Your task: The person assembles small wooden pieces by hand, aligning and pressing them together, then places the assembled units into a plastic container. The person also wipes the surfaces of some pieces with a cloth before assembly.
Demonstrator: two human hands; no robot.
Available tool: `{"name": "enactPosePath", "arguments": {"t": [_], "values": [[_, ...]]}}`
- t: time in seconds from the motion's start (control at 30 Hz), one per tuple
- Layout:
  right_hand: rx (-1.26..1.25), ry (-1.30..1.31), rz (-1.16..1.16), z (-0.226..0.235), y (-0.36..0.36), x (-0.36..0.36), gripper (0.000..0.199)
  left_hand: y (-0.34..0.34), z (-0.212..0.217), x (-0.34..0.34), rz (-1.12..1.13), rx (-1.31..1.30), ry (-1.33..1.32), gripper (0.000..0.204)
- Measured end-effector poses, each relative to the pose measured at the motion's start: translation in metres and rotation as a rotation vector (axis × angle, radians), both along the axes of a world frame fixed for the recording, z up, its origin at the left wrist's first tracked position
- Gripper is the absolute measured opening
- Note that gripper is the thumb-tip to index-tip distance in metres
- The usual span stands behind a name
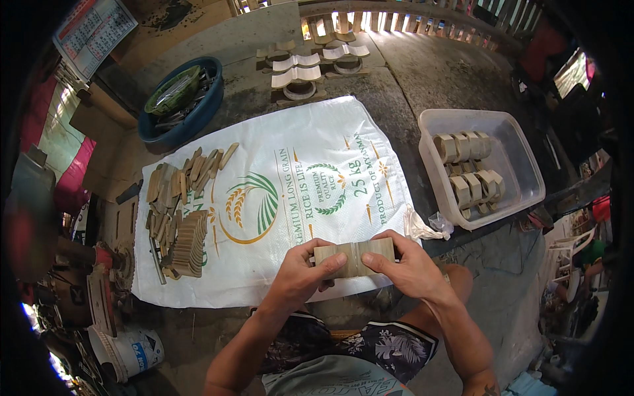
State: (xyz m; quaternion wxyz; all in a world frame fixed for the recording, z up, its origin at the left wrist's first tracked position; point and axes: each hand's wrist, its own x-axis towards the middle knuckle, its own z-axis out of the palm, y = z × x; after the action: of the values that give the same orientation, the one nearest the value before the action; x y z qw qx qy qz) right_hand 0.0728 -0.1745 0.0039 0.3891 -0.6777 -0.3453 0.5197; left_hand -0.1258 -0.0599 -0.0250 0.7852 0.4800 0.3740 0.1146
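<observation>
The wooden piece (354, 259) was between the two hands of the person, in front of the body and over the near edge of a white sack (257, 148). It was pale brown and lay crosswise, with a shiny line across its middle. I could not tell if it was one part or two parts put side by side.

The left hand (298, 274) was clamped on the left end of this piece, with the thumb pressed on the face which looked to the person. The right hand (411, 267) gripped the right end in the same manner, and its thumb was near the other thumb but apart from it. The fingers behind the piece were mostly hidden.

The sack was spread flat, with green and orange print. On its left part lay a loose pile of narrow wooden strips (188, 178), and just beside, nearer to the person, a row of curved pieces (189, 245). Beyond the sack's left far corner stood a blue basin (198, 129), holding a green basket (173, 92). Past the far edge, several wavy wooden pieces (295, 76) rested on round supports. To the right, a clear plastic container (492, 216) held angular wooden pieces (472, 187) in two rows. A white bucket (132, 350) was at the lower left.
</observation>
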Motion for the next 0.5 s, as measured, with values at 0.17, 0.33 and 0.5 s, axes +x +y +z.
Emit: {"name": "enactPosePath", "arguments": {"t": [0.17, 0.33, 0.5], "values": [[0.019, 0.011, -0.001, -0.0006, -0.0006, -0.0002, 0.048, 0.0004, -0.0014, -0.0006, -0.007, 0.002, 0.004, 0.037], [0.037, 0.011, -0.001, -0.0007, -0.0009, -0.0008, 0.048, 0.0009, 0.0005, -0.0008, -0.017, 0.018, 0.019, 0.038], [0.038, 0.016, -0.001, -0.0007, -0.0012, -0.0003, 0.048, 0.0018, 0.0033, -0.0004, -0.029, 0.013, 0.038, 0.032]]}}
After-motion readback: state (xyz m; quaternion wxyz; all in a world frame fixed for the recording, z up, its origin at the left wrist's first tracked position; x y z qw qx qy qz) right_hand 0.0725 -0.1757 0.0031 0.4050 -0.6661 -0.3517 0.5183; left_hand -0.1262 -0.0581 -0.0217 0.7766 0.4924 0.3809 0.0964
